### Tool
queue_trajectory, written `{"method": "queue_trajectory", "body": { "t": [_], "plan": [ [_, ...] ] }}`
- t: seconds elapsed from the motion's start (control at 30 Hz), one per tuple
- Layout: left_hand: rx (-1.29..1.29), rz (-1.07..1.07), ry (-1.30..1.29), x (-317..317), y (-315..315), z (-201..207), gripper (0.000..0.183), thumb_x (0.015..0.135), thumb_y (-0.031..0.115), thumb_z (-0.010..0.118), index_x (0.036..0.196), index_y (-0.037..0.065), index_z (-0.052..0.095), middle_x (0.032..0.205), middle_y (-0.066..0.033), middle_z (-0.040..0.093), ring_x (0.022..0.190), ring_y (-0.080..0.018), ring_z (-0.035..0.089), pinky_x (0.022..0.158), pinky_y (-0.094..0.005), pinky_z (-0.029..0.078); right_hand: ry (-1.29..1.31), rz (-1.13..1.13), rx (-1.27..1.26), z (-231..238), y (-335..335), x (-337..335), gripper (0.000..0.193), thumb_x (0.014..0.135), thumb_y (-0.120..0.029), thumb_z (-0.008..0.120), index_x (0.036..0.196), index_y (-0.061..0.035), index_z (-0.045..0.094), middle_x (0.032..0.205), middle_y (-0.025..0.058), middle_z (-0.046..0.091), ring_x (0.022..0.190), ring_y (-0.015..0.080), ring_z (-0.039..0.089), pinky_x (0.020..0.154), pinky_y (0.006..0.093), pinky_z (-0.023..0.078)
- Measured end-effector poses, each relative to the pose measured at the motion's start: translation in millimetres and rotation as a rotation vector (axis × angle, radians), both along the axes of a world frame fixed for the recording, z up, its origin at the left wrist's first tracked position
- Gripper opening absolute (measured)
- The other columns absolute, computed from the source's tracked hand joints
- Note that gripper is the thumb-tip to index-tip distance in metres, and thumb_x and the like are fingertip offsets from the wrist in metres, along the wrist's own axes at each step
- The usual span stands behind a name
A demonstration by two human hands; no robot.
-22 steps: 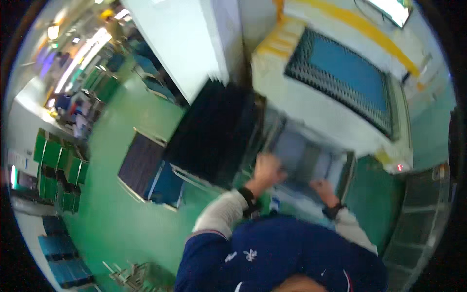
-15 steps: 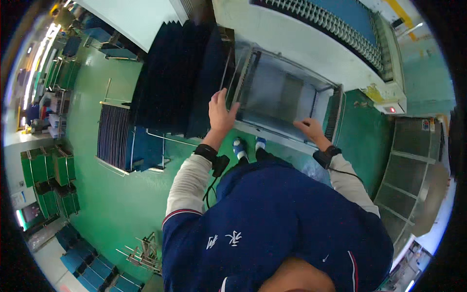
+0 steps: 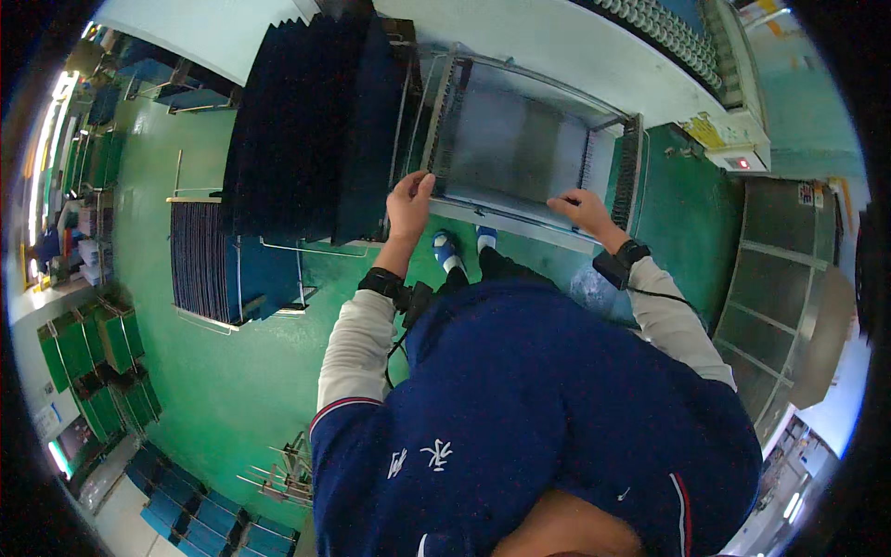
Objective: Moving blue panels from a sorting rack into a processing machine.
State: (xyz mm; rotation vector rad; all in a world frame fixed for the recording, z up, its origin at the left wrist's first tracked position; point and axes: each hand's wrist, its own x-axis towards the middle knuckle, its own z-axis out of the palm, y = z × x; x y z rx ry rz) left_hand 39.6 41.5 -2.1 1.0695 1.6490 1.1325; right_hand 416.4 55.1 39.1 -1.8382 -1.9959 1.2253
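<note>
My left hand (image 3: 408, 206) is raised near the left front post of a metal slotted rack (image 3: 506, 212). Its fingers are loosely curled, with the thumb apart from them, and nothing shows in it. Over the rack's front rail, toward its right side, my right hand (image 3: 587, 215) has its thumb and fingers drawn together in a pinch. Anything small between those fingertips is too dark to make out. Inside the rack is a smooth grey surface (image 3: 501, 139) with a darker band. Dark straps with small boxes circle both wrists.
Tall dark blue panels (image 3: 297, 130) stand close left of the rack. Another rack of dark panels (image 3: 200, 260) stands on the green floor (image 3: 241, 381). Behind is a white machine (image 3: 529, 37) with a coiled edge. A framed mesh panel (image 3: 775, 278) is at the right.
The left hand's fingers, spread before, are now more curled. My right hand's fingers have come closer together. The whole view has shifted slightly, with the rack higher in it.
</note>
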Motion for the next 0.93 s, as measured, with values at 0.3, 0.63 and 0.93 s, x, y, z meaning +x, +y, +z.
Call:
{"method": "queue_trajectory", "body": {
  "t": [0.3, 0.63, 0.93],
  "plan": [
    [0.044, 0.027, 0.065, 2.9, -14.7, -3.6, 0.031, 0.093, 0.024, 0.072, 0.114, 0.001, 0.073, 0.097, -0.0112, 0.075, 0.084, -0.0143, 0.069, 0.077, -0.0275, 0.053, -0.006, 0.005, -0.118, 2.1, -11.7, -4.3, 0.046, 0.088, -0.047, 0.072, 0.09, -0.0014, 0.074, 0.071, 0.0102, 0.062, 0.066, 0.0175, 0.054, 0.062, 0.0356, 0.041],
    [0.015, 0.008, 0.014, 1.1, -26.7, 3.4, 0.029, 0.095, 0.022, 0.07, 0.116, 0.002, 0.072, 0.1, -0.0086, 0.073, 0.088, -0.013, 0.066, 0.079, -0.0274, 0.052, -0.104, 0.173, 0.232, 1.5, -32.9, -22.5, 0.032, 0.089, -0.036, 0.067, 0.094, -0.0045, 0.073, 0.086, 0.0137, 0.07, 0.082, 0.0328, 0.067, 0.074, 0.0423, 0.052],
    [-0.019, 0.085, -0.013, 5.0, 0.3, -4.0, 0.03, 0.095, 0.027, 0.07, 0.118, 0.007, 0.073, 0.094, -0.007, 0.073, 0.08, -0.0109, 0.063, 0.075, -0.0256, 0.051, -0.325, 0.265, 0.269, 0.9, -17.7, -26.3, 0.021, 0.084, -0.015, 0.064, 0.101, -0.0074, 0.073, 0.094, 0.0165, 0.071, 0.09, 0.0372, 0.067, 0.079, 0.0479, 0.053]
  ]
}}
